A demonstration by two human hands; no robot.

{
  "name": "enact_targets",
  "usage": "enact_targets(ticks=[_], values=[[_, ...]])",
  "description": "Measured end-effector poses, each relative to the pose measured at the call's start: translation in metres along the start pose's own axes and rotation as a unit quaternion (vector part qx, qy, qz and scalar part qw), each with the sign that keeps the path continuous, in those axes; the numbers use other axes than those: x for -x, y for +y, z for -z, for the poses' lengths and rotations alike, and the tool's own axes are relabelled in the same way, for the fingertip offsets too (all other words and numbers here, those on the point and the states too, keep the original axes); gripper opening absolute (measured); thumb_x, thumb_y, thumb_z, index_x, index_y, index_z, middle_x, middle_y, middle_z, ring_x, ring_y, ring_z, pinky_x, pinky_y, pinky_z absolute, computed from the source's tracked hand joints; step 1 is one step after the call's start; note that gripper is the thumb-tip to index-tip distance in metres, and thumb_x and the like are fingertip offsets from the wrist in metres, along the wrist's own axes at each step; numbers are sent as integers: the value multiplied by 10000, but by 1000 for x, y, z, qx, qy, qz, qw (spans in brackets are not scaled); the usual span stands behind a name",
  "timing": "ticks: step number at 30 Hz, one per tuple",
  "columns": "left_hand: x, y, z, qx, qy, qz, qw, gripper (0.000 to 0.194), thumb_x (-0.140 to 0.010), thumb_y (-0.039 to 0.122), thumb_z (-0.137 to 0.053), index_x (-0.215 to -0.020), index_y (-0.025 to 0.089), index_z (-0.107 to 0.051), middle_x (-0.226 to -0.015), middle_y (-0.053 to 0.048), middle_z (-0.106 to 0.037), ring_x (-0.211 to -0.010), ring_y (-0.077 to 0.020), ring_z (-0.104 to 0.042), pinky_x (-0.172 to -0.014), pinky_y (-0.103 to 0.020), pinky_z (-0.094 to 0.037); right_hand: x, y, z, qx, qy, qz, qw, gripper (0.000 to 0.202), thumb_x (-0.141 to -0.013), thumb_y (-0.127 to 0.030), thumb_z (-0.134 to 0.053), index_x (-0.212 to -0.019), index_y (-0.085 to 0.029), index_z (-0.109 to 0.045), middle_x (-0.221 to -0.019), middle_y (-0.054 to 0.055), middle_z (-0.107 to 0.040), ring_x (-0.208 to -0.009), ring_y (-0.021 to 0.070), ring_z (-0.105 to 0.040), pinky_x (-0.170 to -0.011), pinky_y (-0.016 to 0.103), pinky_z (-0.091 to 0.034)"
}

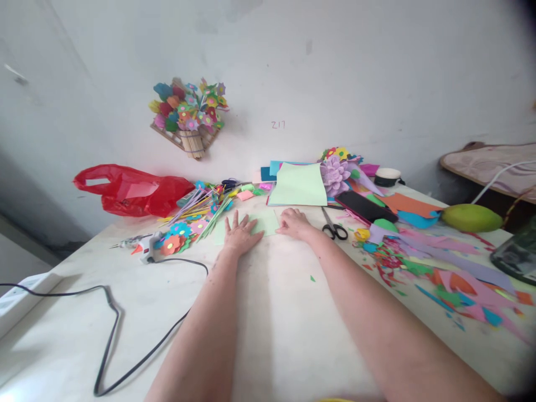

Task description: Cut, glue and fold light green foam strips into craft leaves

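Obscuring some green paper [268,222], the left hand [240,234] splays; whether the right hand [295,224] pinches is unclear.

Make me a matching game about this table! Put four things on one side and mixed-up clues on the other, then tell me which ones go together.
Things:
1. left hand
2. scissors
3. plastic bag
4. glue gun

Clues:
A. bright red, at the back of the table
B. a black cord runs from it
C. spread out on pale green paper
D. dark handles, lying just to the right of the right hand

Right pairs: 1-C, 2-D, 3-A, 4-B.
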State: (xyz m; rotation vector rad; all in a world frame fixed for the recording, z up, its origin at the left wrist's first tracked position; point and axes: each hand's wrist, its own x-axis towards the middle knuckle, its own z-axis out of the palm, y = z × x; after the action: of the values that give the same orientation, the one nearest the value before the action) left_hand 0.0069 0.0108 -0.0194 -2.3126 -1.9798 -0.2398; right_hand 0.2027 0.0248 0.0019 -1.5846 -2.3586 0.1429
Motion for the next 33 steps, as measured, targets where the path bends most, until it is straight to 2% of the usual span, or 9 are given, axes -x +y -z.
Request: enact_targets(ticks=[5,11,14,18,20,23,27,33], values=[[-1,1,1,-4,8,15,1000,648,-714,668,-268,-1260,340,-383,-1396,11,-272,-1299,-268,108,-992,-535,114,-1,3,-3,0,-1,-38,999,283,-686,-445,-592,-804,-193,-542,-1038,71,-485,-1004,214,-421,-838,311,-310],[-1,2,1,7,2,30,1000,645,-705,663,-304,-1262,346,-377,-1399,-2,-265,-1295,-283,114,-980,-564,98,-3,8,-7,-6,0,-37,999,291,-702,-418,-584,-886,-196,-545,-1062,73,-497,-1026,214,-424,-859,326,-302],[-2,3,1,12,-4,32,999,656,-699,664,-315,-1271,347,-362,-1402,-6,-258,-1294,-287,114,-978,-573,84,-5,7,-5,-19,59,-10,998,306,-667,-345,-625,-923,-198,-543,-1064,68,-509,-1020,223,-425,-865,343,-302],[-3,3,1,14,-5,31,999,671,-692,668,-322,-1280,346,-347,-1401,-6,-259,-1293,-293,114,-977,-577,83,-8,-6,-4,-122,150,44,980,130,-715,-179,-544,-844,-165,-547,-934,53,-553,-859,151,-493,-776,273,-361],[-3,4,1,15,-5,31,999,672,-695,665,-321,-1282,340,-346,-1401,-7,-260,-1294,-297,105,-977,-577,83,-9,-16,-7,-213,136,65,965,89,-742,-149,-492,-816,-157,-541,-816,22,-572,-737,116,-509,-689,234,-384],[-2,4,0,19,-7,27,999,662,-710,645,-314,-1290,328,-336,-1400,-2,-262,-1298,-295,88,-987,-563,80,-9,-28,-16,-279,57,66,956,104,-717,-102,-495,-791,-153,-548,-708,-11,-569,-640,94,-504,-613,206,-384],[-2,-4,-1,17,-9,33,999,581,-769,556,-272,-1297,321,-325,-1403,25,-254,-1300,-272,95,-1001,-545,72,-7,-30,-23,-248,12,55,967,105,-690,-73,-531,-757,-139,-578,-671,-7,-556,-619,90,-495,-593,195,-373],[0,-23,0,7,-33,89,995,650,-743,620,-246,-1311,308,-301,-1424,-5,-197,-1286,-298,133,-980,-576,68,-9,-25,-25,-175,31,129,976,46,-676,-120,-607,-707,-143,-632,-731,11,-552,-634,87,-499,-614,187,-373]])
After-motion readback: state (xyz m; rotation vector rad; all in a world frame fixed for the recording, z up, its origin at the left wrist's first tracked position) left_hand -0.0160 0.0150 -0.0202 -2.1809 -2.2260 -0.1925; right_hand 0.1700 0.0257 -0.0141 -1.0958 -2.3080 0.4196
